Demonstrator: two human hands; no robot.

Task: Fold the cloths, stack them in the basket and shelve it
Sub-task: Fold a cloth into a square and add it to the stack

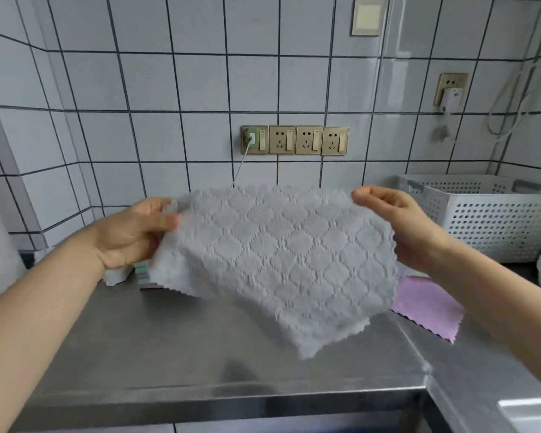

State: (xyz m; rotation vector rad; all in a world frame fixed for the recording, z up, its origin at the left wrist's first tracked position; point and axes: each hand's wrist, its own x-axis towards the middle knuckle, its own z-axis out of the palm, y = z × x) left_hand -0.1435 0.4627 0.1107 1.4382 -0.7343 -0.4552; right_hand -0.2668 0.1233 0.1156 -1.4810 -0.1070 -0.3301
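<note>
Mid-frame, left hand (128, 232) and right hand (394, 220) fingers pinching grey cloth (278, 264) by top corners, spread above counter (169, 339) for folding; basket (494, 214) waiting right.

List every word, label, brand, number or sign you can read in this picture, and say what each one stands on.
There is no readable text.
Grey cloth, held up by the left hand and right hand: woven pattern only, no tag visible.
White basket: holes only, no label showing.
Wall sockets: no legible marking.
White plug-in device: a small dark mark, too blurred to read.
Pink cloth: plain.
</note>
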